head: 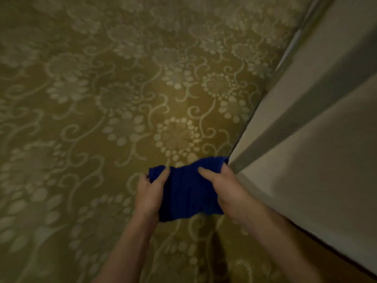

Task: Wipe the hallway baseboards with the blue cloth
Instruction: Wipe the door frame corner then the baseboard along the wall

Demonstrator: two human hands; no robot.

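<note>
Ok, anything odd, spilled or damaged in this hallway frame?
Nothing stands out. Both hands, left and right, hold the blue cloth stretched between them above the patterned carpet, beside the baseboard on the right. No spill or damage shows, though the picture is blurred.

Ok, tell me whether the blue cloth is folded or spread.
Spread: the blue cloth is stretched between the left hand and right hand.

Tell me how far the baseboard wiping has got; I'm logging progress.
Done: nothing shows as wiped. In hand: the left hand and right hand both grip the cloth, spread between them above the carpet, its far corner near the baseboard. Left: actual wiping along that baseboard.
</note>
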